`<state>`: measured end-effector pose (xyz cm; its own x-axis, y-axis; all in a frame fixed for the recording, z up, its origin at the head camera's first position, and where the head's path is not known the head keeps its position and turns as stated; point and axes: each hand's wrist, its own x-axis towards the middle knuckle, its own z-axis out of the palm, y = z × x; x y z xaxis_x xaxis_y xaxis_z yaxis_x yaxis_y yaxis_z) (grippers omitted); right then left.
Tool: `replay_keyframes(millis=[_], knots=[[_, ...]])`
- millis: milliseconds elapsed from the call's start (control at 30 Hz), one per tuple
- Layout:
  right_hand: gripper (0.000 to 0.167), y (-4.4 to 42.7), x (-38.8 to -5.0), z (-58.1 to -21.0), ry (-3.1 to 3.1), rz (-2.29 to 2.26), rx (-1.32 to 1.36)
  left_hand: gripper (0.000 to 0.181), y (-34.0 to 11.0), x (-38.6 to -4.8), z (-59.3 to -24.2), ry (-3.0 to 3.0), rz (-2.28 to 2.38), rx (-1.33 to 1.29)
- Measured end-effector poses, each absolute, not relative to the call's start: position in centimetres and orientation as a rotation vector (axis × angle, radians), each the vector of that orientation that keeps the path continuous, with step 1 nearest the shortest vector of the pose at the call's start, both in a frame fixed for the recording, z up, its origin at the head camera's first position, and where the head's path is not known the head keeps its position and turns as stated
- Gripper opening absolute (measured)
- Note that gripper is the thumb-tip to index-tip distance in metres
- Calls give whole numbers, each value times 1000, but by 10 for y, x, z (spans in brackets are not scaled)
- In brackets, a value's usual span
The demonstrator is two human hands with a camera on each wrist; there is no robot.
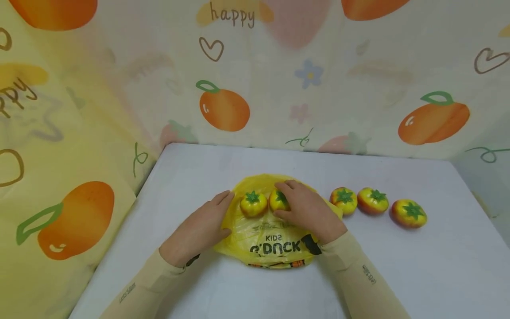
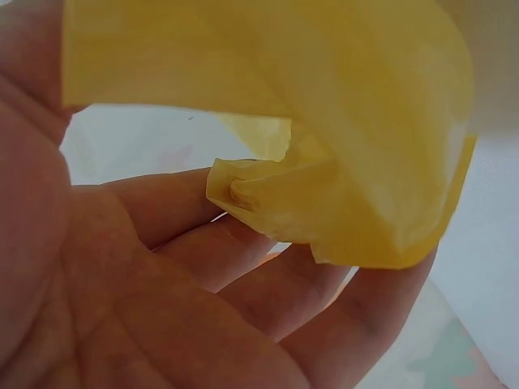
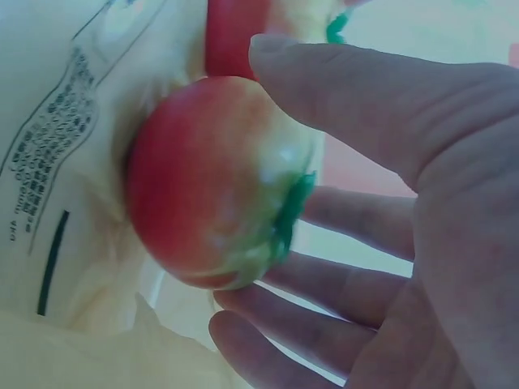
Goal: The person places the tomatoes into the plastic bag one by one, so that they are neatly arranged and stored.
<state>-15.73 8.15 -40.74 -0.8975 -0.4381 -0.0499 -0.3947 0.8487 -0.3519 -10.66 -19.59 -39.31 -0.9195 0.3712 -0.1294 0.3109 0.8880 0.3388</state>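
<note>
A yellow plastic bag with dark lettering lies flat on the table. On it, side by side, sit a yellow-and-red tomato-like fruit with a green leafy top and a second tomato-like fruit. My right hand holds that second fruit, thumb on one side and fingers round the other. At the bag's left edge is my left hand, its fingers extended and thumb apart. In the left wrist view the bag's edge drapes over the left fingertips, partly hiding them.
Three more of these fruits stand in a row right of the bag: one nearest the bag, a middle one and one farthest right. The white table meets a printed curtain behind and at the left.
</note>
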Motion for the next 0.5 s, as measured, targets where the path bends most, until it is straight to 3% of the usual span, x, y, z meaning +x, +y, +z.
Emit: replay_keyframes(millis=[500], knots=[[75, 117, -140, -375, 2940, -598, -555, 90, -195, -110, -390, 2852, 467, 538]])
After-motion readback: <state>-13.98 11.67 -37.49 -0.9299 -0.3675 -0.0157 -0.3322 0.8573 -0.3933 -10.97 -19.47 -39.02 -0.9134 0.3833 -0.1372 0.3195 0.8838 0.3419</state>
